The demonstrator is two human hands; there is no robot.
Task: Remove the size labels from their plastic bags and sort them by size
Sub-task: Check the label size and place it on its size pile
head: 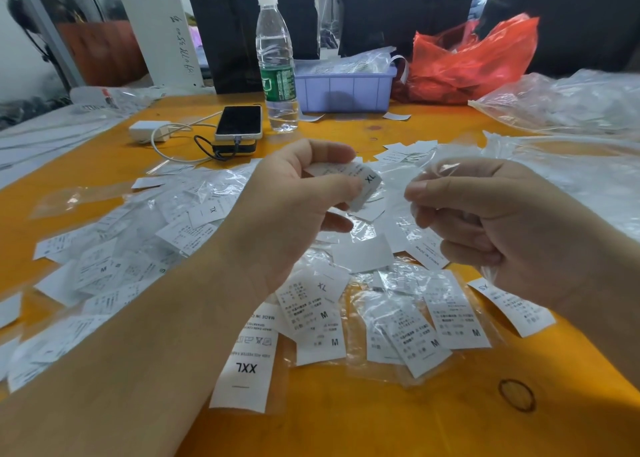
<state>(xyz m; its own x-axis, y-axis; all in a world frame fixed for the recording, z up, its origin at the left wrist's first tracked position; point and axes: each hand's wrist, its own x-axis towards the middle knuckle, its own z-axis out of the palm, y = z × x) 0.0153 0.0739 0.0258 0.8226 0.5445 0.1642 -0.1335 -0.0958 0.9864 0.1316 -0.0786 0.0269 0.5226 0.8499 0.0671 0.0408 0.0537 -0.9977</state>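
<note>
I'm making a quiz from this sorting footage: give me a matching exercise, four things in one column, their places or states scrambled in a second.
Things:
1. XL label
2. XXL label
3. phone
4. water bottle

Places or states:
A. stands upright beside the purple bin
B. pinched in the left hand
C. lies on the power bank, cable plugged in
D. lies flat on the orange table, nearest the camera

Pairs: 1-B, 2-D, 3-C, 4-A

We see an orange bench (363, 422) strewn with white labels (242, 370) printed in black. Behind them stand a lilac bin (343, 93), a red bag (474, 61), a clear bottle (277, 61) with a white cap and green wrapper, and a black-screened phone (239, 122).
</note>
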